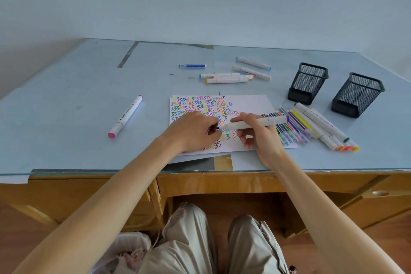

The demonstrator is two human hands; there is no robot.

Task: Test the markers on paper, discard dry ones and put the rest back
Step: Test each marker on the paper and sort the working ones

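marker testing under way at a glass-topped desk (89, 95): the right hand (255, 133) grips a white purple-ended marker (255, 123) held low over the paper (244, 102), its bare dark tip pointing at the left hand (195, 131), whose fingers are curled at that tip, apparently around the cap, though the cap itself cannot be seen. squiggles already crowd the sheet. a row of markers (311, 127) lies beside the right hand, more sit at the far side (226, 78), a pink-ended one (125, 115) lies well apart, and two mesh holders (308, 83) stand empty. risks: the exposed nib could stain fingers, or a misaligned cap could leave the pen to dry out. barrel lettering is too small to read.
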